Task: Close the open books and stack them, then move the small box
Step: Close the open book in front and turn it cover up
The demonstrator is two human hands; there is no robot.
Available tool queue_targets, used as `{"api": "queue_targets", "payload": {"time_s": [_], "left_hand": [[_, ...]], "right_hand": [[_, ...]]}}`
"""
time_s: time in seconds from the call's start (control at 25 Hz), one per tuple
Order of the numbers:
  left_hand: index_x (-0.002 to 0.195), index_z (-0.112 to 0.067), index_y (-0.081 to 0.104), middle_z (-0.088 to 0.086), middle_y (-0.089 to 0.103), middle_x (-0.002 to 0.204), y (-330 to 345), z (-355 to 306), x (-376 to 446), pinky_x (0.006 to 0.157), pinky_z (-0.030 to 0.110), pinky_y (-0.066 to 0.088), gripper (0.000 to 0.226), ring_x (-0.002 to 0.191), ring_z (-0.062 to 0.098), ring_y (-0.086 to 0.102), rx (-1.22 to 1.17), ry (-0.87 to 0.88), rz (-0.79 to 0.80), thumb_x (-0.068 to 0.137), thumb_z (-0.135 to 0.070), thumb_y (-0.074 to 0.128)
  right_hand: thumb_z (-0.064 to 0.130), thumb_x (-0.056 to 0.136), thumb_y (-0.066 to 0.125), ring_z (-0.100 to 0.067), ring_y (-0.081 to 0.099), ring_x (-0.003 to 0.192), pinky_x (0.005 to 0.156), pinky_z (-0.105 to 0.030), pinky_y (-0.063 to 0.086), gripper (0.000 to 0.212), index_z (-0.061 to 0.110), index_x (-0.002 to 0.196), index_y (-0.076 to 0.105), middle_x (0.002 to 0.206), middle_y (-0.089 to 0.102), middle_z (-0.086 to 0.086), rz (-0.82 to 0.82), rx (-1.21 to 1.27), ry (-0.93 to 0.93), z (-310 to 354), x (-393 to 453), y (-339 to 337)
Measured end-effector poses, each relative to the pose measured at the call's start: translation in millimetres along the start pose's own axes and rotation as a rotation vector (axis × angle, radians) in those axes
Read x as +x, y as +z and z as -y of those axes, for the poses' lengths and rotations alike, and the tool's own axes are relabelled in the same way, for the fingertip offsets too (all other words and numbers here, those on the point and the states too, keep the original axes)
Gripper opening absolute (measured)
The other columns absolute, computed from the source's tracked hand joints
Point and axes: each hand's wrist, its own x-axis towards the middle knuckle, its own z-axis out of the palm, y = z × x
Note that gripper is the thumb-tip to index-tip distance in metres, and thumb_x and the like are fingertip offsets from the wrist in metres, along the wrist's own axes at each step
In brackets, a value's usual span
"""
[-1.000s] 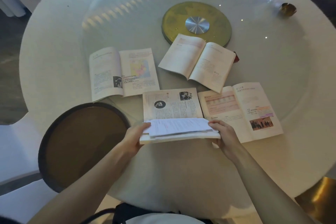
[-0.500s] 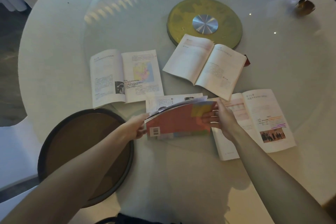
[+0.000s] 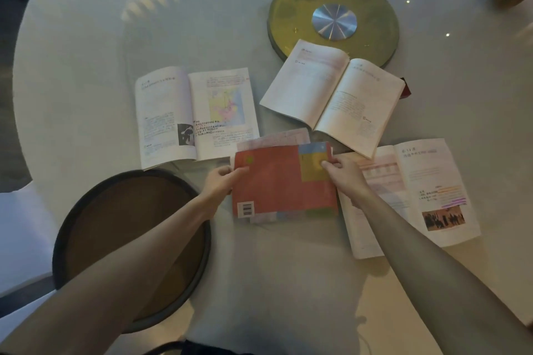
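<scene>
Red-covered book [image 3: 284, 181] nearly shut on table [image 3: 86, 66]; left hand [image 3: 222, 181] grasping its left edge, right hand [image 3: 344, 179] pinching its right edge.

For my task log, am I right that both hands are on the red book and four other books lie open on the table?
Not quite: the head view shows three open books, not four: one with a map, one by the gold disc, one at the right. Both the left hand and the right hand are indeed on the red book.
</scene>
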Motion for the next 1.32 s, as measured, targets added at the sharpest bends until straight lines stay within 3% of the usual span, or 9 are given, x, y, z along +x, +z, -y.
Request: {"api": "queue_targets", "payload": {"time_s": [0.12, 0.28, 0.44, 0.52, 0.6, 0.72, 0.88, 1.04, 1.32], "left_hand": [[0.115, -0.018, 0.074, 0.001, 0.082, 0.101, 4.1, 5.1, 3.2, 0.082, 0.036, 0.061, 0.028, 0.101, 0.028, 0.075, -0.090, 0.047, 0.115, 0.091, -0.031, 0.075], [0.124, -0.025, 0.069, 0.006, 0.077, 0.119, 5.0, 5.6, 8.9, 0.100, 0.052, 0.055, 0.040, 0.111, 0.029, 0.072, -0.098, -0.067, 0.200, 0.088, -0.040, 0.075], [0.121, -0.028, 0.066, 0.004, 0.076, 0.119, 3.6, 4.8, 9.4, 0.102, 0.052, 0.053, 0.036, 0.111, 0.027, 0.071, -0.022, -0.126, 0.231, 0.090, -0.046, 0.070], [0.112, -0.027, 0.069, 0.004, 0.077, 0.113, 7.3, 2.4, 5.8, 0.096, 0.048, 0.058, 0.031, 0.105, 0.025, 0.073, 0.147, -0.071, 0.170, 0.089, -0.048, 0.068], [0.108, -0.024, 0.069, 0.000, 0.077, 0.105, 7.6, -4.7, 5.8, 0.084, 0.042, 0.062, 0.040, 0.094, 0.023, 0.075, 0.584, 0.027, 0.110, 0.088, -0.057, 0.060], [0.104, -0.018, 0.067, 0.001, 0.072, 0.095, 7.8, -24.0, 7.8, 0.070, 0.034, 0.055, 0.052, 0.082, 0.024, 0.069, 1.224, 0.176, -0.134, 0.087, -0.064, 0.049], [0.121, -0.008, 0.061, 0.012, 0.063, 0.114, 25.7, -53.5, 22.1, 0.087, 0.043, 0.052, 0.056, 0.103, 0.030, 0.060, 1.332, 0.537, -0.293, 0.087, -0.052, 0.060], [0.148, -0.012, 0.044, 0.011, 0.049, 0.151, 51.6, -67.3, 42.6, 0.112, 0.047, 0.039, 0.063, 0.138, 0.031, 0.046, 1.334, 0.617, 0.113, 0.092, -0.034, 0.062], [0.107, -0.014, 0.062, 0.008, 0.062, 0.109, 46.7, -60.1, 51.2, 0.088, 0.042, 0.045, 0.018, 0.099, 0.030, 0.061, 1.520, 0.636, 0.067, 0.095, -0.025, 0.056]], "right_hand": [[0.029, 0.098, 0.067, -0.022, 0.072, 0.098, 0.072, -0.032, 0.057, 0.020, 0.013, 0.109, 0.071, 0.107, 0.074, -0.006, -0.035, 0.145, -0.012, -3.6, -1.2, 1.2], [0.028, 0.095, 0.075, -0.019, 0.076, 0.101, 0.068, -0.027, 0.061, 0.022, 0.021, 0.116, 0.069, 0.113, 0.077, -0.002, 0.037, 0.368, -0.007, -7.8, -8.0, -3.4], [0.030, 0.092, 0.079, -0.011, 0.078, 0.096, 0.064, -0.021, 0.062, 0.029, 0.031, 0.118, 0.068, 0.112, 0.077, 0.005, 0.091, 0.303, -0.071, -3.7, -8.3, -1.0], [0.030, 0.092, 0.077, -0.009, 0.074, 0.098, 0.063, -0.021, 0.062, 0.029, 0.034, 0.116, 0.061, 0.112, 0.072, 0.007, 0.022, 0.123, -0.101, -1.7, -6.8, 3.5], [0.027, 0.093, 0.073, -0.019, 0.069, 0.109, 0.081, -0.036, 0.064, 0.031, 0.033, 0.120, 0.060, 0.117, 0.068, 0.003, -0.028, -0.082, -0.142, -1.8, -3.1, 5.9], [0.025, 0.095, 0.068, -0.022, 0.055, 0.124, 0.101, -0.043, 0.051, 0.057, 0.024, 0.149, 0.052, 0.124, 0.059, 0.000, -0.019, -0.375, -0.224, -6.5, -6.6, 6.0], [0.023, 0.096, 0.066, -0.026, 0.050, 0.135, 0.107, -0.046, 0.050, 0.058, 0.016, 0.151, 0.048, 0.144, 0.053, -0.008, -0.082, -0.441, -0.195, -12.5, -17.4, 7.9], [0.023, 0.099, 0.064, -0.022, 0.054, 0.119, 0.093, -0.035, 0.050, 0.043, 0.011, 0.140, 0.058, 0.131, 0.057, -0.005, -0.113, -0.500, -0.236, -16.5, -31.1, 8.0], [0.024, 0.100, 0.063, -0.016, 0.067, 0.097, 0.082, -0.029, 0.050, 0.019, 0.015, 0.115, 0.071, 0.101, 0.069, 0.004, -0.070, -0.254, 0.001, -51.7, -81.5, 33.5]]}}
